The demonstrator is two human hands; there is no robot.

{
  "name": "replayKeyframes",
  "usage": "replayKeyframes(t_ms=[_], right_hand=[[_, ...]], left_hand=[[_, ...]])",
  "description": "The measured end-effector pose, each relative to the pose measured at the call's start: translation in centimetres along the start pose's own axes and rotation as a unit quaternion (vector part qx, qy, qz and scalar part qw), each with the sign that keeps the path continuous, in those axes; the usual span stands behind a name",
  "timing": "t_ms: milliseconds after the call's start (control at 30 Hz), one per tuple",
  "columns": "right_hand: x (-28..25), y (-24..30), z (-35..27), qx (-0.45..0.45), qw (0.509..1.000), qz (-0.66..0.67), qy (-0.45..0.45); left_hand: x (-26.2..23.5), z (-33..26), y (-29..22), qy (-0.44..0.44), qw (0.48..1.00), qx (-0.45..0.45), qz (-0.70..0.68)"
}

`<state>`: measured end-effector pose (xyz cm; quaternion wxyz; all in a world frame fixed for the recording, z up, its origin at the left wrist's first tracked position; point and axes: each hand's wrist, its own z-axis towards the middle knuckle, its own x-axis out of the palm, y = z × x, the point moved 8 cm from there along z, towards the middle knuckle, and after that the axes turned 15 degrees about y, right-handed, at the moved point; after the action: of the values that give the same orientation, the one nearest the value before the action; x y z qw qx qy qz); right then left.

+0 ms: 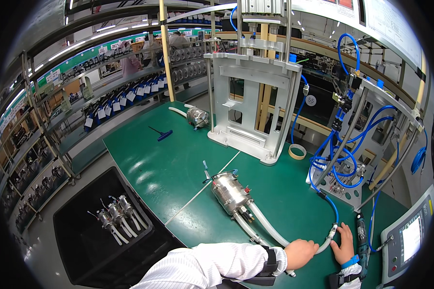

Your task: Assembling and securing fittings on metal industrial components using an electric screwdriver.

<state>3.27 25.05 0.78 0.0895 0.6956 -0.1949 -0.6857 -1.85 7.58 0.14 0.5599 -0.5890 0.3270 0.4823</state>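
Note:
A silver metal canister (pixel 230 192) lies on the green bench with two pale hoses running from its near end. My left hand (pixel 300 254) is closed around the longer translucent hose (pixel 266 225) close to its end. That end meets a metal fitting (pixel 332 232) on a blue air hose (pixel 333 208). Beside the fitting rests my right hand (pixel 343 244), fingers stretched forward and thumb apart; whether it touches the fitting is hard to tell. The shorter hose (pixel 246 229) passes behind my left sleeve, its clamp partly visible.
A metal press frame (pixel 250 106) stands at the back, with a tape roll (pixel 297 151) beside it. Another canister (pixel 197 117) and a blue-handled hex key (pixel 165 135) lie far left. A black bin (pixel 77 226) holds several canisters. A screwdriver-like tool (pixel 362 241) and tester (pixel 410 236) are right.

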Motion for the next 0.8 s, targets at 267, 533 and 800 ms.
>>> replayKeyframes(t_ms=[267,533,800], right_hand=[[-0.09,0.26,0.02,0.0,1.0,-0.004,0.0],[-0.06,0.12,0.0,0.001,1.0,0.001,-0.002],[-0.02,0.01,-0.06,0.003,1.0,-0.001,-0.001]], left_hand=[[0.36,0.22,0.03,0.018,0.999,-0.009,0.026],[0.6,0.42,0.15,0.024,0.999,-0.01,0.02],[0.33,0.27,0.06,0.023,1.0,-0.011,0.014]])
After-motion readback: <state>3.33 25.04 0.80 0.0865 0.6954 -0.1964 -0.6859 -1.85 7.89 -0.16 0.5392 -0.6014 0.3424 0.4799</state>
